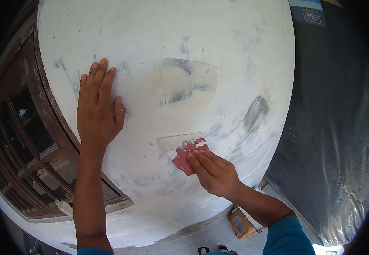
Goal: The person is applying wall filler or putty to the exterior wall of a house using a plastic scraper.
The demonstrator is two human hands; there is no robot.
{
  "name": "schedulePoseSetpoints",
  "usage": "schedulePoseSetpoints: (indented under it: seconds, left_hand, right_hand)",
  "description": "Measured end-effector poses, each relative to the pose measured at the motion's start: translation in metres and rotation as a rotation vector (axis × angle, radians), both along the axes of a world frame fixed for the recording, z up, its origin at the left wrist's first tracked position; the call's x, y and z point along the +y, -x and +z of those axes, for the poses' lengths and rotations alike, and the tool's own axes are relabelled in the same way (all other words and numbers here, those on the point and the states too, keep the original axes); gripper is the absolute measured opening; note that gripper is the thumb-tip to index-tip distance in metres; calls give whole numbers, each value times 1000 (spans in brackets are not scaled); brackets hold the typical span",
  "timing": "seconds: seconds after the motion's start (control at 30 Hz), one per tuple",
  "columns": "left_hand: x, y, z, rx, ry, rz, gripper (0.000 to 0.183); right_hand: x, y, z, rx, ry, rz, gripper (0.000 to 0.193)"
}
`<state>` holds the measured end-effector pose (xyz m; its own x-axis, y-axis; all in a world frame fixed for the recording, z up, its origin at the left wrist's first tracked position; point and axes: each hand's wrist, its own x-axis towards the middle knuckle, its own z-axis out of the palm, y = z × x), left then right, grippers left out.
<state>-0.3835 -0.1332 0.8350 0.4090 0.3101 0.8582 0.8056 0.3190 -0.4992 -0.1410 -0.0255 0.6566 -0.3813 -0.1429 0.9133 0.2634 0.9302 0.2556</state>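
In front of me is a white wall with grey smudges and scuffs. My left hand lies against it with the fingers stretched upward, holding nothing. Lower and to the right, my right hand grips a red putty scraper. White filler is smeared over the scraper, and its pale upper edge meets the wall surface. Above the scraper is a beige, roughly square patch with dark grey streaks. A dark grey scuffed patch shows farther right.
A brown wooden frame with glass panes borders the wall on the left. Black plastic sheeting hangs on the right. A tan stool or step stands on the floor below, near my right forearm.
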Motion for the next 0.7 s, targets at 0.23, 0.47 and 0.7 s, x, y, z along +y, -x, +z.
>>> schedulePoseSetpoints:
  seconds: [0.23, 0.47, 0.7]
  left_hand:
    - [-2, -3, -1, -9, 0, -22, 56]
    - [1, -2, 1, -15, -7, -5, 56]
    - [-5, 2, -2, -9, -20, -1, 57]
  right_hand:
    - [53, -9, 123, 397, -18, -218, 39]
    - [7, 23, -13, -1, -147, -172, 29]
    - [34, -19, 115, 392, 8, -159, 33]
